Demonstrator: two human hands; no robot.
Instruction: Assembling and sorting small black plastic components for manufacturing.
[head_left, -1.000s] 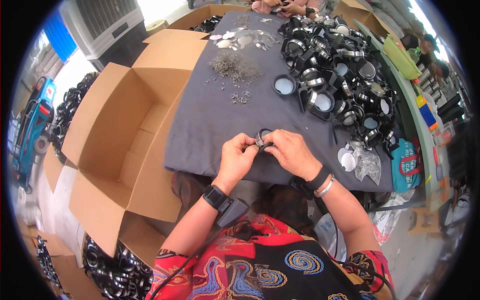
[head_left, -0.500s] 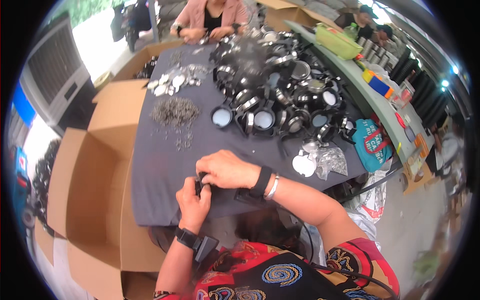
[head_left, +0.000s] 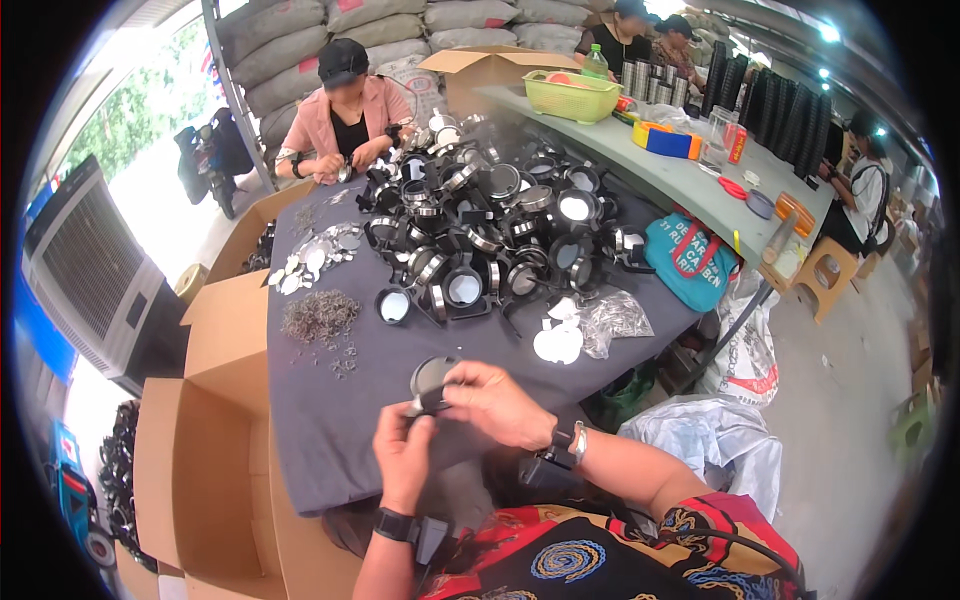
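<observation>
Between both hands, above the near edge of the grey cloth-covered table (head_left: pixel 320 420), is a round lid (head_left: pixel 433 376) with a greyish disc face and a dark part at its lower side. My left hand (head_left: pixel 403 452) pinches that dark part from below, thumb and fingers closed. From the right, my right hand (head_left: pixel 498 405) grips the lid's edge, its fingers slightly blurred. Beyond the hands rises a big heap of black and silver round lids (head_left: pixel 465 290). Small metal clips or springs (head_left: pixel 320 316) lie in a pile to the left, with white and silver discs (head_left: pixel 315 255) behind them.
An open cardboard box (head_left: pixel 225 470) stands left of the table. White discs (head_left: pixel 558 342) and a clear bag of small metal parts (head_left: pixel 615 318) lie at right, near a teal bag (head_left: pixel 690 265). A co-worker in pink (head_left: pixel 345 120) sits across; a side bench (head_left: pixel 640 140) runs along the right.
The view has tilted up, showing more of the far side. The lid's round face now shows between my hands, where only a small dark part showed before. My right hand has turned more open-sided.
</observation>
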